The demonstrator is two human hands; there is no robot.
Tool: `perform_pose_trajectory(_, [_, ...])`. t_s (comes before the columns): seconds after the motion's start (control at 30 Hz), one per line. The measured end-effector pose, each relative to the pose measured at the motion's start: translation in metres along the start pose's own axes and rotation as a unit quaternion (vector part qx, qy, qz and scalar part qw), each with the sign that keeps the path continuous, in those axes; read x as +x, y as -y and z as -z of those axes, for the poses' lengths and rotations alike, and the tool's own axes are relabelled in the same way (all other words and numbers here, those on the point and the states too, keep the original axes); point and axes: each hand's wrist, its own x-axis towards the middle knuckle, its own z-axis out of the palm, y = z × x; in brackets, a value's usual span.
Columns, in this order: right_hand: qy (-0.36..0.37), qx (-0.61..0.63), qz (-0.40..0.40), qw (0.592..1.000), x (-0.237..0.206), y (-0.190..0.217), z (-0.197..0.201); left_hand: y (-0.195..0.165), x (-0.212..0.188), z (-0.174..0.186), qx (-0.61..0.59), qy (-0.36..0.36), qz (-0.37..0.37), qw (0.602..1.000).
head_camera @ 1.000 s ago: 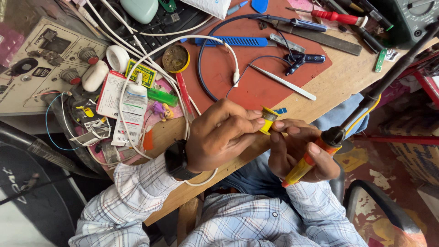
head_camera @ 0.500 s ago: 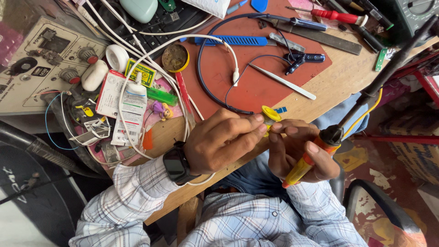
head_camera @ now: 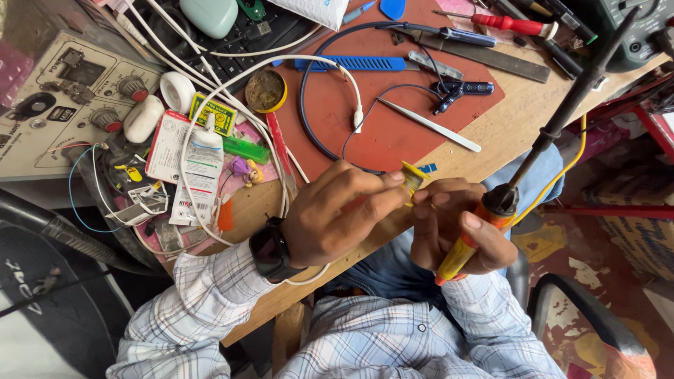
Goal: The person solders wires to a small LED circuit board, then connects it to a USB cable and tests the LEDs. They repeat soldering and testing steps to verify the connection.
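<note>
Yellow part point(head_camera: 413, 177) pinched in your left hand point(head_camera: 337, 217); right hand point(head_camera: 460, 228) grips soldering iron point(head_camera: 491, 217), keep both steady

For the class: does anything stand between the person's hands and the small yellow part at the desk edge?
Nothing visible does. The left hand pinches the small yellow part directly, and the right hand's fingertips meet it while gripping the soldering iron.

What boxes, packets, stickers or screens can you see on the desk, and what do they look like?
Small box: yellow and green rectangle, beside the round tin.
Blister pack: flat white card with red print, at the desk's left edge.
White glue tube: printed label, lying over the blister pack.
Padded envelope: white, at the top edge.
Power supply: beige panel with knobs, far left.
</note>
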Motion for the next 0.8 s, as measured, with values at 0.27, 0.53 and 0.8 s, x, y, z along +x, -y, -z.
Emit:
perform_pose_trajectory(0.27, [0.052,0.003,0.008,0.999,0.014,-0.004,0.012,-0.001,0.005,-0.005,-0.095,-0.022,0.101,0.99])
perform_pose_trajectory(0.53, [0.098,-0.018,0.026,0.995,0.034,-0.009,0.02,0.005,0.006,-0.003,-0.104,-0.006,0.114,0.988])
perform_pose_trajectory(0.8, [0.115,-0.029,0.003,0.993,0.039,-0.005,0.022,0.007,0.01,0.002,-0.067,0.025,0.057,0.996])
